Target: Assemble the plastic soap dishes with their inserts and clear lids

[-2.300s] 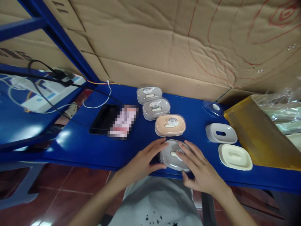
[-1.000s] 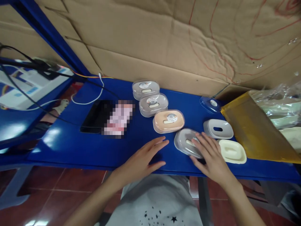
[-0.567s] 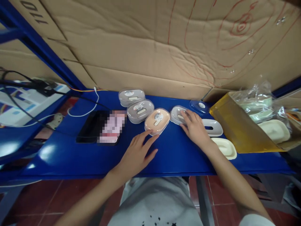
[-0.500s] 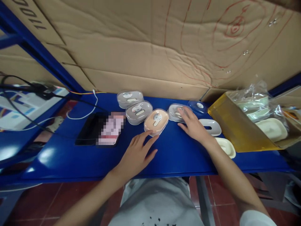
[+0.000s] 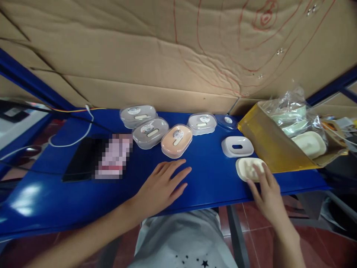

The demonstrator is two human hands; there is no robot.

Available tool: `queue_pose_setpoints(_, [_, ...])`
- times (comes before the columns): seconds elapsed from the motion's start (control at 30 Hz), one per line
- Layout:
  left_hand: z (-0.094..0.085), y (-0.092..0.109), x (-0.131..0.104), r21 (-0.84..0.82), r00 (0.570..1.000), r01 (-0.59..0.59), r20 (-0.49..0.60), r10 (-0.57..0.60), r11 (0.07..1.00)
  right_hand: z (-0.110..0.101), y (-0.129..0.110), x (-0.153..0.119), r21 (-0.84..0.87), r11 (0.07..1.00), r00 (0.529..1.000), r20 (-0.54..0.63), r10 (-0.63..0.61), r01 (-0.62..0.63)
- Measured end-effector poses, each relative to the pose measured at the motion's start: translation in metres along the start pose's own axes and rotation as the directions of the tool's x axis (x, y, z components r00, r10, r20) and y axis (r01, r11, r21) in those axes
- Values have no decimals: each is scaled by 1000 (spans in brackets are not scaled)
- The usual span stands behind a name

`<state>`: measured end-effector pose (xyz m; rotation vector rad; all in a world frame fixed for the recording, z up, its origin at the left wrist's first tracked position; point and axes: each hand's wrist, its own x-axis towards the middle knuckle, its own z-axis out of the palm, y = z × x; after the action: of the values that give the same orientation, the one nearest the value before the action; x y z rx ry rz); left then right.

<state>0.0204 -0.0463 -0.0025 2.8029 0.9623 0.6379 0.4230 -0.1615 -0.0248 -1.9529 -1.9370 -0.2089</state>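
My right hand (image 5: 264, 190) is over the cream oval dish (image 5: 247, 167), thumb and fingers apart at its right side; whether they touch it I cannot tell. My left hand (image 5: 164, 182) lies open above the blue table, just in front of the peach oval soap box (image 5: 170, 147) with its clear lid. Behind the cream dish sits a white oval tray (image 5: 227, 149) with a slot in its middle. A white lidded soap box (image 5: 195, 128) stands farther back, beside a loose clear lid (image 5: 227, 126). Two grey lidded soap boxes (image 5: 145, 139) (image 5: 126, 120) are at the left.
A yellow-sided carton (image 5: 267, 145) at the right holds pale dishes and clear plastic bags. A phone (image 5: 114, 156) lies at the left on a dark flat thing, near a white cable (image 5: 91, 124). Cardboard (image 5: 139, 89) walls the back of the blue table (image 5: 206, 178).
My right hand has left the white lidded box and moved right and nearer, to the cream dish. My left hand has drawn back from the peach box. The view has shifted slightly.
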Motion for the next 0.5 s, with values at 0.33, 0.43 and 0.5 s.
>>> queue_pose_setpoints(0.33, [20,1,23,-80,962,-194,179,205,978,10,-100,40,328,888,892,210,-400,322])
queue_pose_setpoints(0.43, [20,-11,19,-46,978,-118,167,124,992,7,-46,99,336,910,943,139,-303,243])
queue_pose_setpoints(0.5, [20,-16,18,-41,988,-53,145,59,998,5,-3,137,260,953,942,251,-222,155])
